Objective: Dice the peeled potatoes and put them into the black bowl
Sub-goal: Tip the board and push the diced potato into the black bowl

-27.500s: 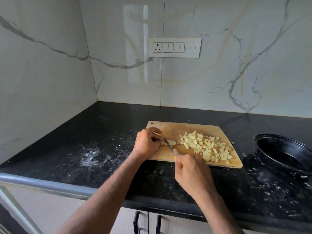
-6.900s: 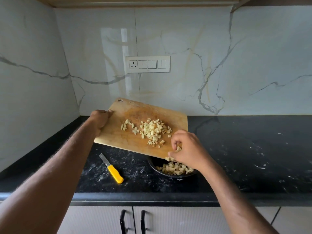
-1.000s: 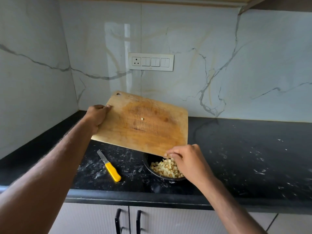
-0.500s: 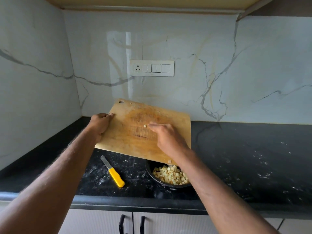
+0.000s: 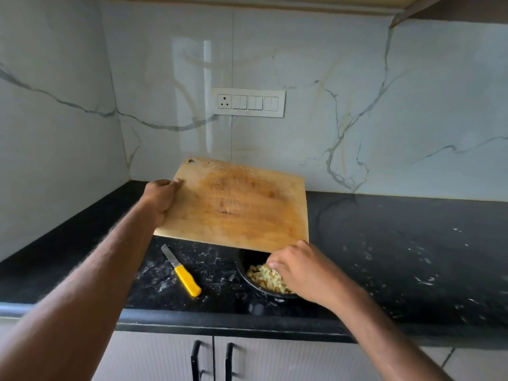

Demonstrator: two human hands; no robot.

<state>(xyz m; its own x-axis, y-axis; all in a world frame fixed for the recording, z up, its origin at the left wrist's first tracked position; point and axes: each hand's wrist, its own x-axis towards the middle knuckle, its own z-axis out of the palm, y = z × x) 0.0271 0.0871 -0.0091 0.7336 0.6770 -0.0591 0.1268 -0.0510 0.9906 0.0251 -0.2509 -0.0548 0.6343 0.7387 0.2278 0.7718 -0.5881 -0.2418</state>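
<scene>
Diced potato: pale yellow cubes, heaped inside the black bowl; part of the heap was hidden by the right hand.

Black bowl: round, dark, stood on the tabletop near its front edge, its far side covered by the lower edge of the cutting board.

Right hand: placed over the bowl's right side, just below the board's lower right corner. Fingers were curled and drawn together above the potato; whether they pinched a piece could not be told.

Cutting board: wooden, rectangular, with a hanging hole at its upper left corner. It was lifted off the tabletop and tilted, lower edge over the bowl, and its stained upper face showed no pieces.

Left hand: gripped the board's left edge, with the thumb on the upper face and the fingers wrapped underneath.

Knife: short steel blade, yellow handle, lay flat on the tabletop just left of the bowl, blade pointing away from the person, apart from both hands.

Tabletop: black stone, smeared with whitish streaks around the knife and to the right.

Surroundings: white marble-patterned wall behind; switch panel with one socket on it; pale cabinet doors with black handles below the front edge.
</scene>
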